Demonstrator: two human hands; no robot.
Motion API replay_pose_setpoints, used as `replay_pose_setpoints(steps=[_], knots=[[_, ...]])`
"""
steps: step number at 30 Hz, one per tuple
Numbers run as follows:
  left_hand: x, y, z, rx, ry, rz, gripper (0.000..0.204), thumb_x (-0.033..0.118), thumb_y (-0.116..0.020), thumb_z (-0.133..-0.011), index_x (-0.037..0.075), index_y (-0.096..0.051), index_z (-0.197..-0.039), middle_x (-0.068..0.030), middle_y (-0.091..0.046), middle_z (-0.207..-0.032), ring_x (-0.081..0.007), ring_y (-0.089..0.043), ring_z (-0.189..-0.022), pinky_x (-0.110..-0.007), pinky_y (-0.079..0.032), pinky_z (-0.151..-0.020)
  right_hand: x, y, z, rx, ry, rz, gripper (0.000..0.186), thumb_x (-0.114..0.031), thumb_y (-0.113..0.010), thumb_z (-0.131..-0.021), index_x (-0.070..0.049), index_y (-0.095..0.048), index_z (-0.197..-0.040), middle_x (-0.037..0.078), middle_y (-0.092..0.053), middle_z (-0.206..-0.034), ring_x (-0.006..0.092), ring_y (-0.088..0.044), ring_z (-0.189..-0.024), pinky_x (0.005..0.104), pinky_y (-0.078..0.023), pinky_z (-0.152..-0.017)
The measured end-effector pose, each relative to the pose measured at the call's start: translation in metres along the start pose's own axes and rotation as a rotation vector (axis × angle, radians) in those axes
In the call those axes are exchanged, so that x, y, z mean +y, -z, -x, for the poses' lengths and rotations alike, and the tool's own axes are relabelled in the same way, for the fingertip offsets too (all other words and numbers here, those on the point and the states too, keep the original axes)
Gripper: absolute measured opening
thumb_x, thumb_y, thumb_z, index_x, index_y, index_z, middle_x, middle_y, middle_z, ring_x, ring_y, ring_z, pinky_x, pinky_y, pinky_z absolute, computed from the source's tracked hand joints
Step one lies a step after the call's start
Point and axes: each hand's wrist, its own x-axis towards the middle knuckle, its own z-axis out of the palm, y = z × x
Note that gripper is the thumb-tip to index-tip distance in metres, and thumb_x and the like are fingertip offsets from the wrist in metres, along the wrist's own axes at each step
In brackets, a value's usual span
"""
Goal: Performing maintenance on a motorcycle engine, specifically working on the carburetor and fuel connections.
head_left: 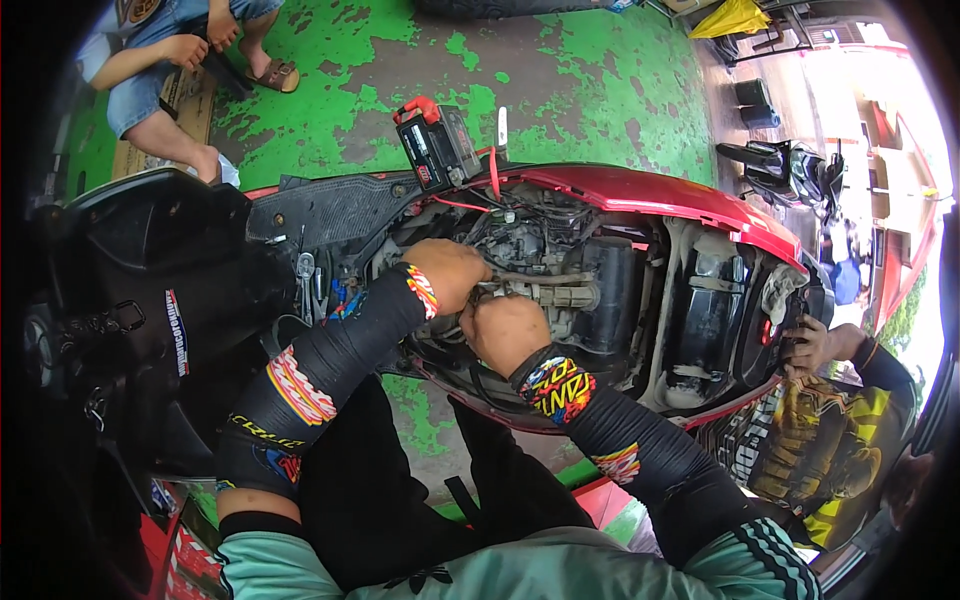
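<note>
Our left hand (447, 272) and right hand (510, 332) curl fingers inside the opened red scooter (650, 195); what they grasp, we cannot tell. The hose (560, 279) beside them looks pliable; best held mid-length.

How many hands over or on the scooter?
3: left hand and right hand close together near the middle of the scooter; a co-worker's hand by its right end. Others may be hidden.
</note>
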Motion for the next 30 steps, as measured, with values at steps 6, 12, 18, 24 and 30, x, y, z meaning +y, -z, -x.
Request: replay_pose_setpoints(steps=[6, 12, 18, 24, 30], knots=[[-0.007, 0.004, 0.005, 0.05, -0.094, 0.07, 0.037, 0.012, -0.064, -0.085, 0.011, -0.072, -0.122, -0.0125, -0.068, -0.112, -0.0374, -0.067, -0.106, -0.05, -0.053, -0.09, 0.0, -0.001, 0.003, 0.06, 0.0, 0.004, 0.036, -0.03, -0.066, -0.09, -0.005, -0.073, -0.065, 0.017, -0.07, -0.066, 0.0342, -0.071, -0.06, 0.0449, -0.058, -0.06], [-0.011, 0.012, 0.019, 0.23, -0.118, 0.225, 0.029, 0.009, -0.063, -0.088, 0.006, -0.068, -0.117, -0.0138, -0.065, -0.11, -0.0384, -0.066, -0.101, -0.048, -0.053, -0.086, -0.007, 0.024, -0.01, 0.192, -0.014, -0.023, 0.036, -0.03, -0.066, -0.093, -0.003, -0.069, -0.07, 0.019, -0.065, -0.06, 0.0357, -0.067, -0.054, 0.046, -0.055, -0.055], [-0.016, 0.004, 0.026, 0.771, 0.011, 0.364, 0.033, 0.011, -0.064, -0.093, 0.003, -0.065, -0.126, -0.0174, -0.066, -0.099, -0.0388, -0.067, -0.092, -0.045, -0.054, -0.078, 0.03, 0.053, -0.039, 0.119, -0.25, -0.125, 0.042, -0.04, -0.063, -0.094, -0.002, -0.074, -0.081, 0.028, -0.068, -0.073, 0.0451, -0.07, -0.073, 0.0535, -0.057, -0.069], [-0.018, 0.014, 0.069, 0.423, 0.219, 1.098, 0.038, 0.013, -0.05, -0.107, 0.0, -0.055, -0.142, -0.0062, -0.068, -0.098, -0.0103, -0.065, -0.089, -0.029, -0.054, -0.077, 0.083, 0.03, -0.037, -0.035, -0.838, -1.19, 0.036, -0.044, -0.059, -0.103, -0.01, -0.071, -0.101, 0.008, -0.069, -0.073, 0.0194, -0.064, -0.061, 0.0361, -0.05, -0.056], [0.006, 0.017, 0.085, 0.481, 0.14, 1.292, 0.028, 0.004, -0.067, -0.099, -0.004, -0.065, -0.126, -0.0062, -0.073, -0.109, -0.0146, -0.069, -0.109, -0.03, -0.054, -0.098, 0.032, 0.032, -0.002, -0.078, -0.601, -1.644, 0.04, -0.039, -0.062, -0.105, -0.01, -0.055, -0.132, 0.005, -0.068, -0.105, 0.0122, -0.06, -0.081, 0.03, -0.049, -0.068]])
